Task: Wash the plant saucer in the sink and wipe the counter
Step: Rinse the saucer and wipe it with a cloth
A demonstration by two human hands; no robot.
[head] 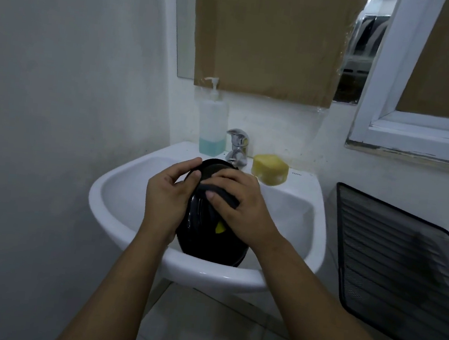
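saucer (204,240) stood tilted in the sink (120,186), at 6 o'clock from the tap (237,146). left hand (167,194) gripped its 9 o'clock rim; right hand (241,208) clutched a scrub pad (221,199) against its face. risk judged: scrubbing pressure could work the rim loose onto porcelain.

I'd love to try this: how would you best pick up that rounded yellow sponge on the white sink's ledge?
Pinch the rounded yellow sponge across its front and back sides, coming from above: it lies flat, and the chrome tap crowds its left.
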